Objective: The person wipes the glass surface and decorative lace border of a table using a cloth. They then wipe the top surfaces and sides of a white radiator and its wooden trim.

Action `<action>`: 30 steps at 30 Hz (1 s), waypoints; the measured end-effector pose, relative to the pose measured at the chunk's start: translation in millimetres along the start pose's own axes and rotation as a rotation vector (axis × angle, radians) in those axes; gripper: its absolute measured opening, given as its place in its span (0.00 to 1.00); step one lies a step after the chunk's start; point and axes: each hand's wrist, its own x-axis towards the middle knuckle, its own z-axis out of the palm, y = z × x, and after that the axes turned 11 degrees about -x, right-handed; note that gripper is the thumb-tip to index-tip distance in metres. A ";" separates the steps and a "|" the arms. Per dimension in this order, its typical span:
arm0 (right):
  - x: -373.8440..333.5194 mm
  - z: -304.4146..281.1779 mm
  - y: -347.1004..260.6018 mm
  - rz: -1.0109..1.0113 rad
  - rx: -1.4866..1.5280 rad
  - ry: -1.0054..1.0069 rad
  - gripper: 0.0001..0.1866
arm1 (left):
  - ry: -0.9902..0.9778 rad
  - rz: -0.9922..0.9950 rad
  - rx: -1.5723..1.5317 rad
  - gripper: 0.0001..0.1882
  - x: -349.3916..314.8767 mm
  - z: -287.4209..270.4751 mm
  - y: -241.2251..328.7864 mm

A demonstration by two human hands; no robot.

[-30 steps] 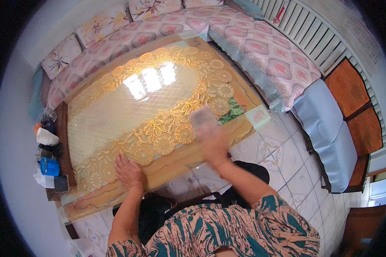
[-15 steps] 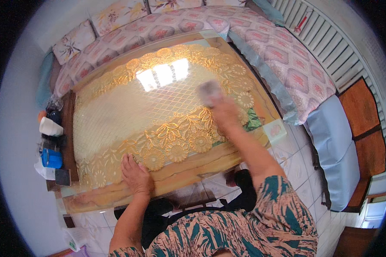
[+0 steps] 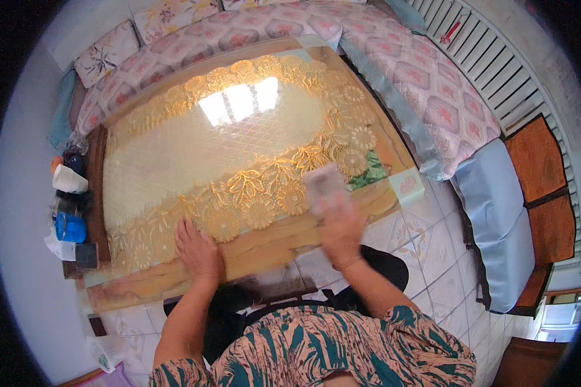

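Before me is a low table covered with a gold lace-patterned tablecloth (image 3: 258, 211) that shines under light. My left hand (image 3: 199, 253) rests flat on its near edge, fingers stretched out and holding nothing. Toward the near right side, my right hand (image 3: 341, 233) is closed on a pale pinkish-grey folded cloth (image 3: 324, 180). The cloth lies against the gold flower border and is smeared by motion, so its exact folds cannot be made out.
At the table's left end stand a blue mug (image 3: 70, 228), a white cup (image 3: 70, 179) and a small dark box (image 3: 87, 255). A sofa with a pink patterned cover (image 3: 426, 84) runs behind and along the right. A light blue seat (image 3: 497, 226) stands at right.
My right hand has drawn the cloth back toward me, from the middle of the tabletop to its near border. The left hand stays on the near edge. The view has shifted slightly.
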 end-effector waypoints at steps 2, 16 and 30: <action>-11.5 -25.2 -40.2 -0.169 0.051 -0.062 0.26 | -0.028 -0.010 -0.026 0.28 2.5 -1.0 2.9; 46.2 -7.9 122.9 0.730 -0.571 -0.225 0.21 | 0.111 0.075 0.014 0.27 0.4 12.1 -5.5; 130.6 78.3 -146.3 -0.453 0.187 0.092 0.19 | 0.057 0.049 -0.023 0.28 3.3 5.7 -3.1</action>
